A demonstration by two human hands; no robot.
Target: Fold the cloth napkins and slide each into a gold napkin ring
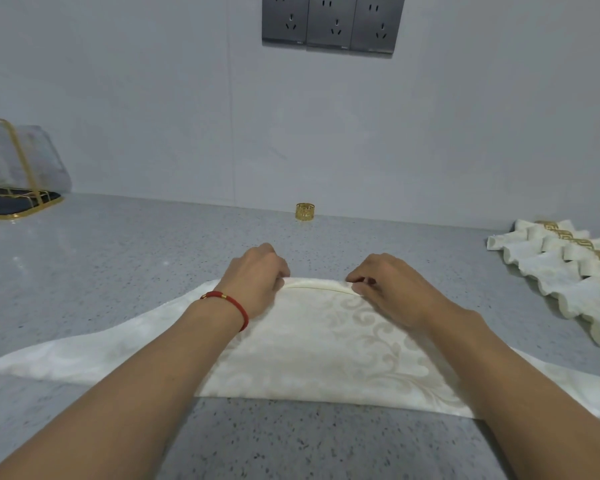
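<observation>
Napkin: a cream napkin (326, 344) with a pale scroll pattern lies spread on the grey speckled counter (118, 265), its far edge turned into a narrow fold that runs between the two hands.
Left hand: the left hand (257, 278) sits on the left end of that fold, fingers curled over it and pinching the cloth; a red cord bracelet (234, 306) circles the wrist.
Right hand: the right hand (385, 289) holds the right end of the fold, fingertips and thumb bent and nipping the rolled edge.
Fold: it lies directly under the fingertips of both hands; the rest of the cloth spreads back from the fingers toward the person and out to both sides.
Ring: a gold ring (304, 212) stands upright beyond the fingertips, well apart from them, close to the wall.
Finished napkins: a row of rolled napkins (561, 271) in gold bands lies far right of the right hand.
Rack: a gold wire rack (18, 188) stands far left of the left hand.
Sockets: grey wall sockets (331, 22) are above, past the ring.
</observation>
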